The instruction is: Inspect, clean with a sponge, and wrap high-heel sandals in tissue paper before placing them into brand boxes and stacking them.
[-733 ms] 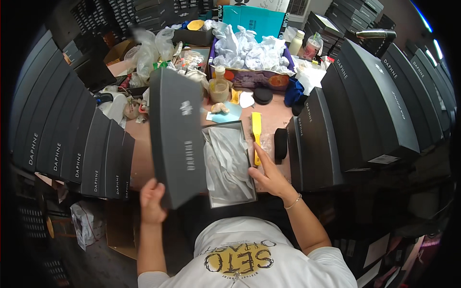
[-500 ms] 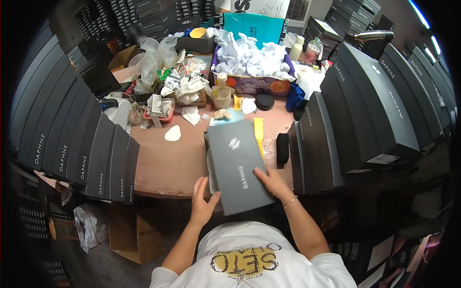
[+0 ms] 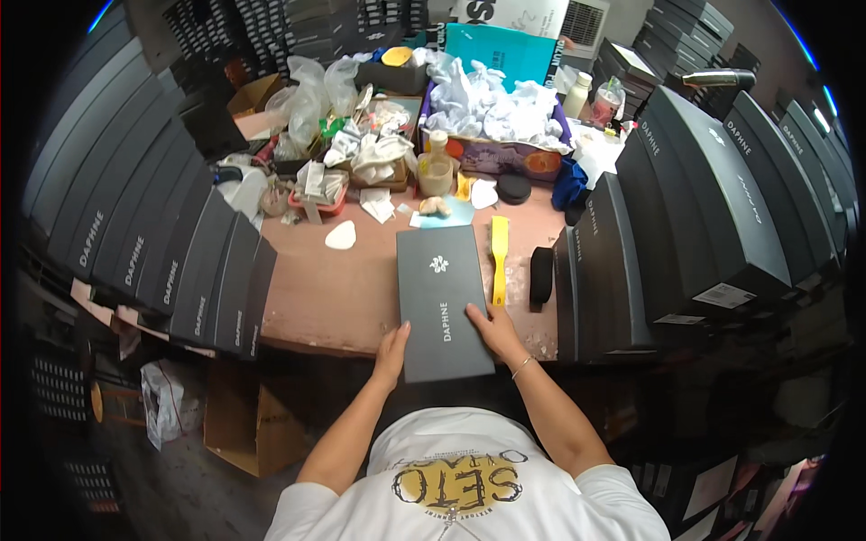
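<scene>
A dark grey shoebox (image 3: pixel 431 293) with a pale flower mark on its lid lies at the table's front edge, its near end jutting slightly over. My left hand (image 3: pixel 390 357) presses against the box's left side near the close corner. On the opposite side my right hand (image 3: pixel 496 334) grips the edge, thumb on top of the lid and fingers down the side. The lid sits squarely and hides whatever is inside. Just right of the box lies a yellow shoehorn-like strip (image 3: pixel 499 257), with a black oblong brush-like block (image 3: pixel 540 278) beyond it.
Upright rows of dark shoeboxes flank me at left (image 3: pixel 194 288) and right (image 3: pixel 600 261). Behind stand a purple carton (image 3: pixel 492 160) of crumpled white paper, a pump bottle (image 3: pixel 436 171) and a red tray (image 3: pixel 329 206) of small packets. A white oval pad (image 3: pixel 341 235) lies on the pinkish table (image 3: pixel 316 298).
The lid, tilted and askew before, now lies straight over the box. My left hand has gone from open beside it to touching its side; my right hand has shifted slightly left.
</scene>
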Motion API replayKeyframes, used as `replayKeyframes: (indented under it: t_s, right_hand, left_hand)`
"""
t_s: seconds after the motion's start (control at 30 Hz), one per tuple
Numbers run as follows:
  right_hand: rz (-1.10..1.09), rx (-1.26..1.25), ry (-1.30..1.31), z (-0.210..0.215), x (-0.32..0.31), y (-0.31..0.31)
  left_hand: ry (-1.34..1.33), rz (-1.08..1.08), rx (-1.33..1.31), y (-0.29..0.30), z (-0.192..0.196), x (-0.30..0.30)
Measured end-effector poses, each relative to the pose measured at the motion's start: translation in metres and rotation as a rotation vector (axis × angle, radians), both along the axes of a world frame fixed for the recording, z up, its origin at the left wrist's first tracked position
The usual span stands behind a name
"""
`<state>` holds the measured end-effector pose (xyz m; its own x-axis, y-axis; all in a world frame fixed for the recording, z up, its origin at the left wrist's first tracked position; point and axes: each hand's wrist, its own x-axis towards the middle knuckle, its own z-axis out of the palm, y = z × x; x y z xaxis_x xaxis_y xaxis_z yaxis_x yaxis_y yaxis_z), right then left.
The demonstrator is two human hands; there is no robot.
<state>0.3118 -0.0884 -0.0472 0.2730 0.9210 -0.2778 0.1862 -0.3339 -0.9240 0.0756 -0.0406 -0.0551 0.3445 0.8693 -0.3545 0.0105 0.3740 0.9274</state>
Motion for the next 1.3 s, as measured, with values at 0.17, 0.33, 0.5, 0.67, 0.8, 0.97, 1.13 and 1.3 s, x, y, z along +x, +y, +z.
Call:
replayKeyframes:
  t_s: [0.17,0.33,0.5,0.67,0.8,0.97,1.13,1.3]
  right_hand:
    - [-0.014,-0.019,0.565,0.043,-0.001,-0.019]
    - [0.105,0.224,0.689,0.118,-0.014,-0.011]
    - [0.029,0.167,0.678,0.141,-0.017,-0.004]
    - [0.004,0.183,0.680,0.135,-0.016,-0.003]
    - [0.017,0.189,0.674,0.135,-0.016,-0.003]
    - [0.033,0.192,0.666,0.130,-0.020,-0.002]
    - [0.166,0.281,0.510,0.141,-0.021,-0.015]
    - [0.271,0.668,-0.329,0.192,-0.005,-0.036]
  left_hand:
    - [-0.403,0.053,-0.474,-0.016,0.056,-0.008]
    - [-0.503,-0.092,-0.442,-0.006,0.143,-0.029]
    - [-0.461,-0.119,-0.438,0.010,0.158,-0.021]
    - [-0.447,-0.151,-0.440,0.010,0.163,-0.018]
    - [-0.439,-0.130,-0.468,0.007,0.168,-0.017]
    - [-0.495,-0.113,-0.496,0.003,0.155,-0.022]
    - [-0.547,-0.022,-0.498,-0.001,0.157,-0.025]
    - [-0.667,-0.081,-0.224,-0.005,0.182,-0.022]
